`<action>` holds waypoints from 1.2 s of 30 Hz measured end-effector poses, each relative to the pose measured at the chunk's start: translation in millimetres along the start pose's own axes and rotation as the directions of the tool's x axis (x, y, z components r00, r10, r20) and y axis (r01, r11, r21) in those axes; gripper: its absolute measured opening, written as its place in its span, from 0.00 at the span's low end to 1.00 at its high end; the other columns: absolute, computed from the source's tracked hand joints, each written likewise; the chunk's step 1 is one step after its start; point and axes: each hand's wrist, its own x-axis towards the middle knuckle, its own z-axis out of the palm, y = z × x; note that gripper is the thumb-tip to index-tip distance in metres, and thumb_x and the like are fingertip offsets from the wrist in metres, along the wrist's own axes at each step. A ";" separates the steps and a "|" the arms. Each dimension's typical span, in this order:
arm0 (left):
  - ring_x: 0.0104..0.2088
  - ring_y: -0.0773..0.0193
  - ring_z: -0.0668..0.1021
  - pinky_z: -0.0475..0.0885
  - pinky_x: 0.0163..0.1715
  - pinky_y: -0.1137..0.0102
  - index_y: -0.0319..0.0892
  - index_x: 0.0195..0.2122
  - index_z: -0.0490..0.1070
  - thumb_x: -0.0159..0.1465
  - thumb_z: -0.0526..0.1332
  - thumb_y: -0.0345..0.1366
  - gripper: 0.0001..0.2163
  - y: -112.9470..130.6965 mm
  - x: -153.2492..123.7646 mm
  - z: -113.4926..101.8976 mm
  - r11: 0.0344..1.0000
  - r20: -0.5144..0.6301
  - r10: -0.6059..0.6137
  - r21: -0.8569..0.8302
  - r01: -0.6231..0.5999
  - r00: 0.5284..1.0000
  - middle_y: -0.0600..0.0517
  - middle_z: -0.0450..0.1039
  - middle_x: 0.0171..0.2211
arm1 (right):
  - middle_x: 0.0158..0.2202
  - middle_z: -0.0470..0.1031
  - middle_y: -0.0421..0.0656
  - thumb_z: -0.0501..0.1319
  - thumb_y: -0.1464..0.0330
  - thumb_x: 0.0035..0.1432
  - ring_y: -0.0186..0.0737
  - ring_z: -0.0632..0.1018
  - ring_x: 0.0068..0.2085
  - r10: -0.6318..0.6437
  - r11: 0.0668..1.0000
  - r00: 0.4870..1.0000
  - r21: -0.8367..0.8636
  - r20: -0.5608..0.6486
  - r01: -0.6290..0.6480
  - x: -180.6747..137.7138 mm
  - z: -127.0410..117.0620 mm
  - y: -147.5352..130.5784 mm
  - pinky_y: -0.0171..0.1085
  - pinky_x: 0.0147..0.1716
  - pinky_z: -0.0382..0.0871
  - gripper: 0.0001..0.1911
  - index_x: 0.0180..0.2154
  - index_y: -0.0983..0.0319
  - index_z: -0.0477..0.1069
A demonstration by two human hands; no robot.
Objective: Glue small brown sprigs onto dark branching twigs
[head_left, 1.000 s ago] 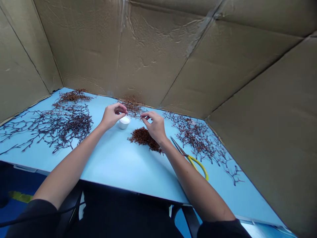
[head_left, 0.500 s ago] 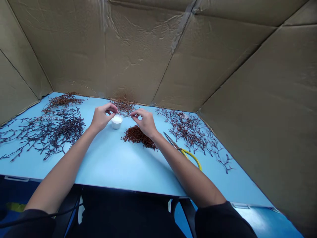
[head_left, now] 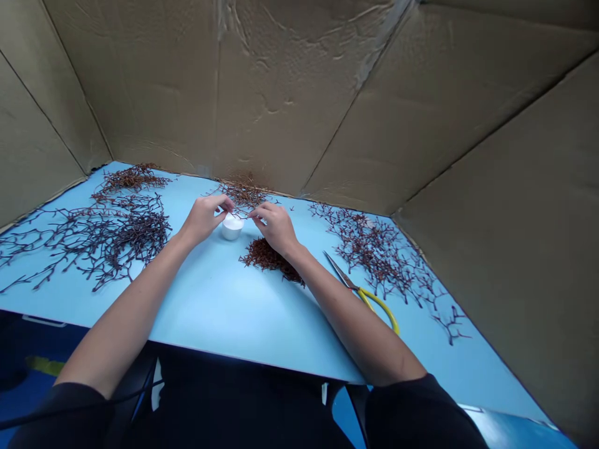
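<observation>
My left hand (head_left: 203,218) and my right hand (head_left: 276,227) pinch a thin brown twig (head_left: 241,214) between their fingertips, just above a small white cup (head_left: 231,227). The cup stands nearer my left hand and seems to hold something white. Under my right hand lies a heap of short reddish-brown twig pieces (head_left: 269,259). Beyond my fingers is a tangle of fine brown sprigs (head_left: 243,193). Scissors with yellow handles (head_left: 362,290) rest to the right of my right forearm, not touching it.
The light blue table (head_left: 224,293) carries a large spread of dark branching twigs (head_left: 116,240) at left, a smaller brown bunch (head_left: 131,179) behind it, and another branching spread (head_left: 374,249) at right. Cardboard walls (head_left: 281,93) enclose the back and sides.
My hands have come closer together over the cup, with the twig still pinched between them. The view has shifted slightly as my head moved; the table items stay in place.
</observation>
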 end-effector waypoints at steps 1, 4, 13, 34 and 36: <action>0.37 0.61 0.84 0.77 0.40 0.69 0.43 0.37 0.79 0.61 0.65 0.22 0.09 0.7 0.0 0.1 1.000 0.004 0.004 0.000 -0.004 1.000 0.52 0.85 0.35 | 0.46 0.84 0.47 0.64 0.76 0.67 0.48 0.80 0.47 -0.004 1.000 1.000 -0.011 0.003 0.004 -0.1 -0.4 -0.1 0.43 0.44 0.63 0.10 0.41 0.57 0.83; 0.38 0.62 0.84 0.77 0.40 0.69 0.42 0.37 0.79 0.61 0.64 0.22 0.09 2.7 -0.1 0.4 1.000 0.010 0.013 -0.005 -0.013 1.000 0.51 0.84 0.35 | 0.46 0.84 0.46 0.64 0.76 0.68 0.47 0.80 0.47 -0.011 0.999 1.000 -0.040 0.004 0.011 -0.5 -3.5 -0.8 0.43 0.44 0.62 0.10 0.42 0.58 0.83; 0.37 0.62 0.85 0.78 0.38 0.70 0.42 0.37 0.79 0.60 0.64 0.22 0.09 5.9 0.3 -1.1 0.999 0.018 0.017 -0.027 -0.017 1.000 0.52 0.84 0.35 | 0.46 0.84 0.47 0.64 0.75 0.69 0.48 0.79 0.47 -0.021 0.996 1.000 -0.088 0.015 0.022 -2.7 -13.7 -4.9 0.43 0.43 0.60 0.10 0.42 0.58 0.83; 0.36 0.63 0.84 0.77 0.37 0.71 0.42 0.37 0.79 0.59 0.63 0.22 0.10 6.1 0.5 -2.9 1.000 0.054 0.019 -0.019 -0.018 0.998 0.52 0.84 0.34 | 0.46 0.85 0.46 0.63 0.75 0.69 0.48 0.79 0.48 -0.011 0.993 0.998 -0.120 0.063 0.018 -4.6 -13.4 -4.9 0.43 0.43 0.58 0.11 0.43 0.57 0.83; 0.36 0.63 0.84 0.77 0.38 0.70 0.42 0.37 0.79 0.59 0.63 0.22 0.10 5.2 0.3 -1.8 1.000 0.061 0.019 -0.017 -0.018 0.998 0.52 0.84 0.35 | 0.47 0.85 0.46 0.63 0.75 0.69 0.48 0.79 0.48 -0.009 0.992 0.998 -0.122 0.066 0.017 -4.4 -13.4 -4.3 0.42 0.43 0.58 0.11 0.42 0.57 0.83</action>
